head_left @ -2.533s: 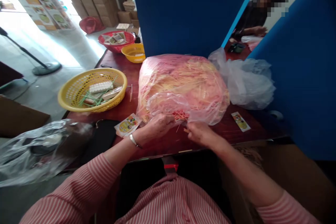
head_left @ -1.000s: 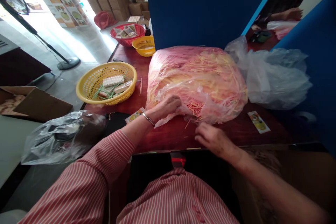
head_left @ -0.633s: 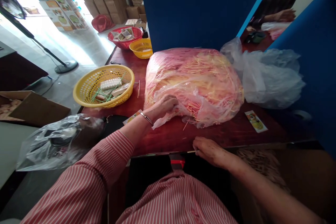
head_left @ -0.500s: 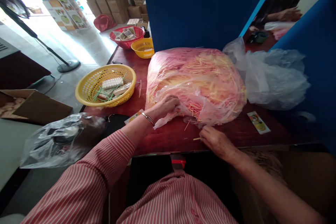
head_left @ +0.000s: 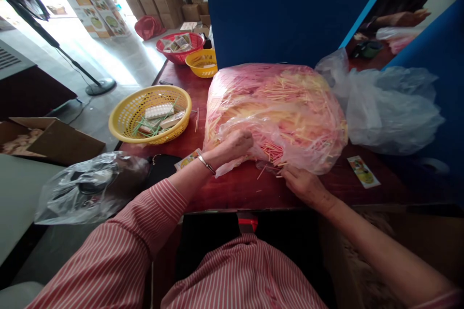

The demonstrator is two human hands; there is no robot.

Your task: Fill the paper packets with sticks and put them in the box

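A large clear plastic bag full of thin pink and yellow sticks lies on its side on the table, its mouth towards me. My left hand is closed on the film at the left of the mouth. Pink sticks show in the opening between my hands. Just below the right side of the mouth, my right hand is pinched, and short pale stick ends poke out at its fingertips. One loose stick rests on the table left of those fingertips.
On the left stands a yellow basket with green sticks and small packs. Smaller yellow and red baskets are behind it. Crumpled plastic bags and a printed card lie right. A blue partition closes the back.
My right hand has moved up and away from me to the bag's mouth; the pale stick at its fingertips shows less. My left hand keeps its hold on the film. The view has shifted slightly.
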